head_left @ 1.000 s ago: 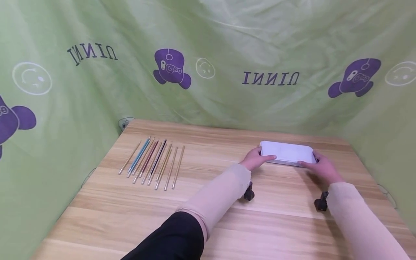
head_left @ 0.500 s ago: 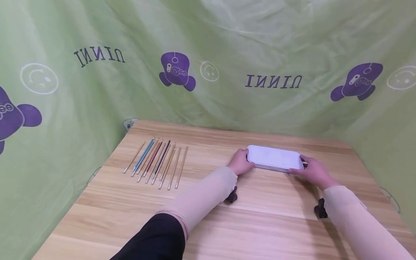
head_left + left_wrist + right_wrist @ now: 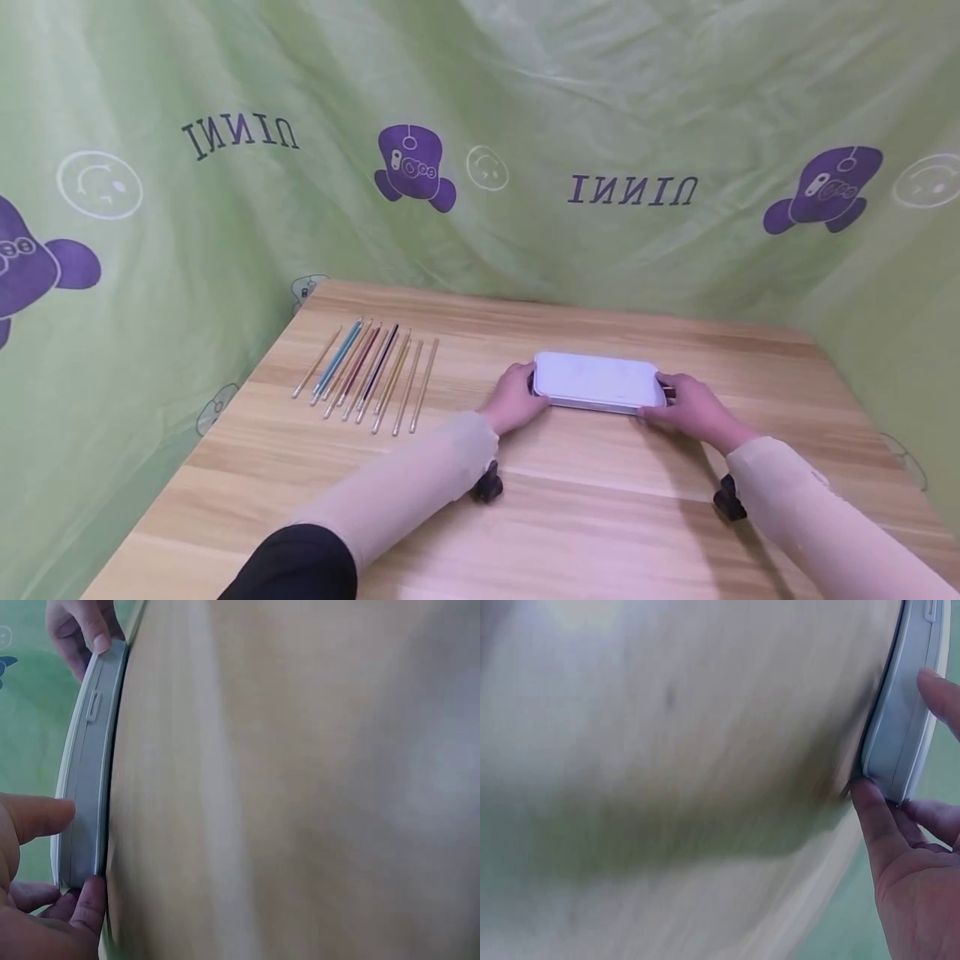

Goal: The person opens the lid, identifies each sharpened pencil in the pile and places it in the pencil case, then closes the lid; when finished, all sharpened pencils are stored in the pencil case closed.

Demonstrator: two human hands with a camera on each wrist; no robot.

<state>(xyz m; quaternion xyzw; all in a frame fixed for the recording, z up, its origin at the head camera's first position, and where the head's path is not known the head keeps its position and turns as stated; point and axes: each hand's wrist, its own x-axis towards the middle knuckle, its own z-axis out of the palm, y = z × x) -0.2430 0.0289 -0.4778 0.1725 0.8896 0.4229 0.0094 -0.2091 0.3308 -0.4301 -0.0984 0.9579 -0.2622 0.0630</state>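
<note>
A flat white pencil case with rounded corners lies level, right of the middle in the head view. Its grey long side, with a small raised latch, shows in the left wrist view. My left hand grips the left end, thumb on the near side and fingers curled at the end face. At the opposite end my right hand holds it the same way. In the right wrist view, a right fingertip reaches the case's lower edge close to the tabletop. The lid is down, so the inside is hidden.
Several pencils lie side by side on the wooden table at the left, among them blue pencils; most are plain wood-coloured. A green printed curtain rises behind the table and along its sides. Black wrist cameras hang below both sleeves.
Both hands have carried the pencil case left and nearer to me, keeping hold of its ends. The pencils shift only slightly in the picture, along with the whole view.
</note>
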